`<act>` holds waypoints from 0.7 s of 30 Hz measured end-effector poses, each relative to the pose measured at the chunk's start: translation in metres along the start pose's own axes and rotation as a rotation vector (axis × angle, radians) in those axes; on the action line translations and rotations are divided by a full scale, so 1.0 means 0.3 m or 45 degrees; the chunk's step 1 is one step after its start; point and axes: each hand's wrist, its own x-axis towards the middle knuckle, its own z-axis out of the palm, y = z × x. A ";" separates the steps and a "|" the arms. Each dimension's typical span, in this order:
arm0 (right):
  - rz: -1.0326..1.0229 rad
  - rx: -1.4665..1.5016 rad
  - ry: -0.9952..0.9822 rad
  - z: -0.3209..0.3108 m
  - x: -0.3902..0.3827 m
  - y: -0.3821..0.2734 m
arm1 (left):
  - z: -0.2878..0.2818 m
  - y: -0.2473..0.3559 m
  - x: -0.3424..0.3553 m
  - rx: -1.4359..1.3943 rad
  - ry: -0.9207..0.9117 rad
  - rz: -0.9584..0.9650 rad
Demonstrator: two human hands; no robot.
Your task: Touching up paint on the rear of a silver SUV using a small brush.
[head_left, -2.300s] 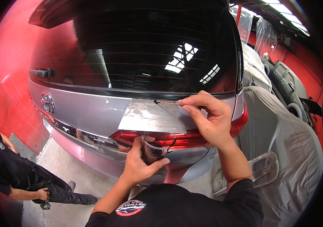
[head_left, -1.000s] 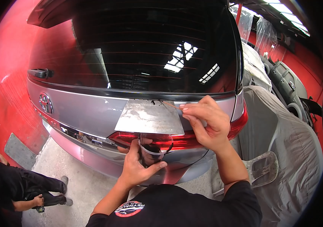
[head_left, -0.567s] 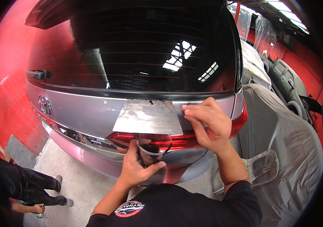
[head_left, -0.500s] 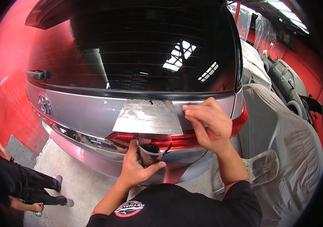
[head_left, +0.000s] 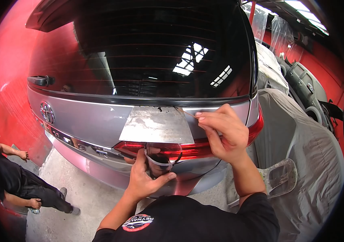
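My left hand [head_left: 145,175] is closed round a clear plastic cup [head_left: 158,162] with dark contents, in front of the red tail light [head_left: 198,151]. My right hand [head_left: 225,133] pinches a thin brownish stick [head_left: 189,113] between thumb and fingers. Its far tip reaches the upper right corner of a flat, silvery metal sheet [head_left: 155,127]; whether it touches is too small to tell. The sheet covers part of the car's silver tailgate [head_left: 95,117], just below the dark trim strip [head_left: 139,100] under the rear window. Black blotches mark its top edge.
A person [head_left: 16,181] in dark clothes stands at the left, by the red wall [head_left: 6,92]. At the right are a grey fabric cover [head_left: 313,173], a pale scuffed panel [head_left: 266,181] and a grey car door [head_left: 307,82]. The rear wiper [head_left: 40,80] is on the window's left.
The person at the left has moved further into view, with an arm now stretched toward the wall. My hands, the cup and the stick have barely shifted.
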 end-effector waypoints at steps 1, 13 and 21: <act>-0.005 -0.005 0.010 -0.001 0.000 0.001 | 0.001 0.000 0.000 0.012 0.002 0.011; -0.016 0.115 -0.024 0.007 0.037 -0.028 | -0.008 0.005 0.002 0.059 -0.024 0.038; 0.029 0.130 -0.103 0.026 0.044 -0.012 | 0.000 -0.020 -0.008 -0.027 -0.019 -0.035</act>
